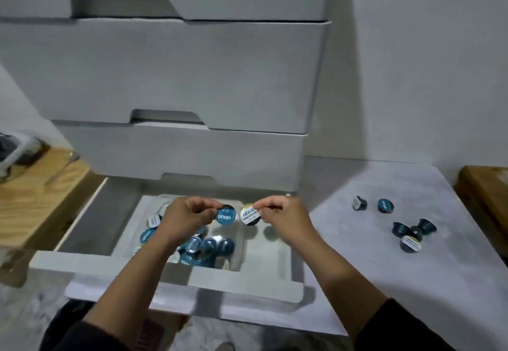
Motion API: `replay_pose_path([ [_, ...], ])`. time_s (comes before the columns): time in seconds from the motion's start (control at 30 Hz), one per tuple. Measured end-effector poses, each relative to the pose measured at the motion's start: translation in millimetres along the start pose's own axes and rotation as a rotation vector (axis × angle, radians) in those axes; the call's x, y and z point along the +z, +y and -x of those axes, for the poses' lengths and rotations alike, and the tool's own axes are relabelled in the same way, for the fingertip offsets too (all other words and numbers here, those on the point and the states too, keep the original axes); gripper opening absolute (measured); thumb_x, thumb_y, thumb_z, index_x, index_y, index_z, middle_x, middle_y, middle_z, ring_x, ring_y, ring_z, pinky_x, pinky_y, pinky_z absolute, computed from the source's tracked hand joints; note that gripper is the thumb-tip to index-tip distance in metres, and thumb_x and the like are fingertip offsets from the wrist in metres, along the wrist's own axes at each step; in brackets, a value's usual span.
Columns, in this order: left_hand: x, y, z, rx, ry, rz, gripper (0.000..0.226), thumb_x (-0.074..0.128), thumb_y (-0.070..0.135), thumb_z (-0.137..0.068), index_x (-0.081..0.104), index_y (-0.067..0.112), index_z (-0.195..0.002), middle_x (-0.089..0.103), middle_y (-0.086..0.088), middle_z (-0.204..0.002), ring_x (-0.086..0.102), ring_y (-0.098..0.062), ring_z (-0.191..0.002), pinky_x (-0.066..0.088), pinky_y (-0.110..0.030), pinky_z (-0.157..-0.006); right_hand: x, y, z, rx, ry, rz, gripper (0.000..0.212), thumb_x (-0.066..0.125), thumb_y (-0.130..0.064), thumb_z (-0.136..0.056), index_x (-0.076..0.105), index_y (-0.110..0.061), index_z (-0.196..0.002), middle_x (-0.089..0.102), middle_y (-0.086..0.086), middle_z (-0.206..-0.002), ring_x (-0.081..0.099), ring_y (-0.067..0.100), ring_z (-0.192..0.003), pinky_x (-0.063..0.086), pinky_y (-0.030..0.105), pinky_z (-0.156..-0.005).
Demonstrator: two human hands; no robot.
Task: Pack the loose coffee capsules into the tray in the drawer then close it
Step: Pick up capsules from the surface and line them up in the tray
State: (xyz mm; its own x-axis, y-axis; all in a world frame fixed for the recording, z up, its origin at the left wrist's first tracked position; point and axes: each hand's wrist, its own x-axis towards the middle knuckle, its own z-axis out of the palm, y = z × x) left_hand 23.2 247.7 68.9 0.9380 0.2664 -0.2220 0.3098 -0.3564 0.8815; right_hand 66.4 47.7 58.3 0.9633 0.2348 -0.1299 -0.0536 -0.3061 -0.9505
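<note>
Kneeling at the grey drawer unit [176, 75], bottom drawer [176, 264] pulled out toward me, pale tray [277, 251] sitting inside it. Tray's left half holds a heap of capsules [204, 247], jumbled, some foil-up, some on their sides; right half looks mostly bare. Five loose capsules [409, 234] are out on the white sheet [384, 254] right of the drawer: two apart near the back, three clustered nearer me. My left hand [184, 217] pinches a blue-lid capsule [226, 215] by its rim, thumb and forefinger closed, other fingers curled. My right hand [284, 214] does the same with a white-label capsule [250, 214]. Both hang over the tray, nearly touching each other. Handling, my guess: very light, stiff plastic cups, smooth sides so a bit slippery; foil lids could dent or puncture under a hard press. Best hold is the rim flange or across the cup body, not the foil. They roll if dropped sideways, so I'd set them down flat.
</note>
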Motion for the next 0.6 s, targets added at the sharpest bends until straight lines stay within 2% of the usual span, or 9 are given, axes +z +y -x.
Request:
replay_pose_path([
  [0.07,-21,-16,-21,-0.030,-0.045,-0.043,0.014,0.065,0.007,-0.083,0.074,0.018,-0.084,0.074,-0.007,-0.082,0.062,-0.016,-0.068,0.049,-0.017,-0.057,28,-1,-13,0.033,-0.010,0.054,0.019,0.059,-0.005,-0.084,0.074,-0.015,-0.086,0.066,-0.009,-0.074,0.058,0.005,-0.067,0.046,0.013,-0.065],
  [0.13,-37,-31,-43,-0.057,-0.101,-0.076,0.013,0.064,0.007,-0.083,0.074,0.015,-0.087,0.073,-0.009,-0.083,0.062,-0.014,-0.066,0.048,-0.014,-0.054,54,1,-29,0.069,-0.013,0.097,0.019,0.060,-0.008,-0.084,0.074,-0.020,-0.084,0.069,-0.007,-0.081,0.063,0.008,-0.076,0.051,0.021,-0.075],
  [0.2,-42,-40,-58,-0.049,-0.159,-0.131,0.013,0.066,0.011,-0.083,0.074,0.021,-0.084,0.074,0.001,-0.080,0.064,-0.009,-0.068,0.048,-0.015,-0.057,66,8,-38,0.104,-0.028,0.154,0.023,0.061,-0.011,-0.084,0.072,-0.030,-0.076,0.070,-0.011,-0.082,0.065,0.008,-0.081,0.055,0.028,-0.079],
  [0.27,-47,-47,-75,-0.033,-0.228,-0.188,0.012,0.065,0.014,-0.083,0.073,0.024,-0.084,0.071,0.011,-0.076,0.063,-0.002,-0.069,0.044,-0.010,-0.056,78,15,-48,0.134,-0.007,0.231,0.028,0.063,-0.015,-0.083,0.070,-0.038,-0.068,0.070,-0.016,-0.082,0.067,0.004,-0.080,0.055,0.028,-0.081],
  [0.33,-45,-53,-89,-0.024,-0.298,-0.226,0.011,0.064,0.014,-0.085,0.072,0.020,-0.088,0.068,0.013,-0.077,0.061,0.002,-0.072,0.041,-0.007,-0.056,86,21,-54,0.160,0.028,0.261,0.027,0.064,-0.010,-0.082,0.072,-0.033,-0.072,0.072,-0.009,-0.084,0.067,0.006,-0.079,0.054,0.023,-0.080],
  [0.4,-41,-56,-98,-0.006,-0.371,-0.255,0.013,0.061,0.009,-0.086,0.071,0.018,-0.087,0.067,0.010,-0.078,0.061,0.000,-0.072,0.043,-0.005,-0.057,93,24,-57,0.191,0.077,0.281,0.019,0.064,-0.004,-0.080,0.075,-0.019,-0.081,0.073,-0.001,-0.086,0.066,0.012,-0.080,0.051,0.018,-0.076],
  [0.5,-33,-60,-109,-0.018,-0.448,-0.295,0.019,0.060,0.007,-0.086,0.069,0.022,-0.077,0.069,0.003,-0.081,0.063,-0.007,-0.071,0.049,-0.010,-0.056,98,28,-61,0.230,0.103,0.353,0.017,0.065,-0.004,-0.074,0.076,-0.015,-0.079,0.075,0.004,-0.084,0.067,0.018,-0.081,0.052,0.025,-0.077],
  [0.6,-25,-63,-114,0.003,-0.487,-0.362,0.020,0.061,0.004,-0.085,0.071,0.020,-0.076,0.070,0.002,-0.082,0.062,-0.005,-0.069,0.048,-0.009,-0.057,101,27,-65,0.250,0.079,0.416,0.021,0.059,-0.001,-0.074,0.076,-0.012,-0.078,0.075,0.008,-0.085,0.066,0.019,-0.080,0.050,0.023,-0.074],
])
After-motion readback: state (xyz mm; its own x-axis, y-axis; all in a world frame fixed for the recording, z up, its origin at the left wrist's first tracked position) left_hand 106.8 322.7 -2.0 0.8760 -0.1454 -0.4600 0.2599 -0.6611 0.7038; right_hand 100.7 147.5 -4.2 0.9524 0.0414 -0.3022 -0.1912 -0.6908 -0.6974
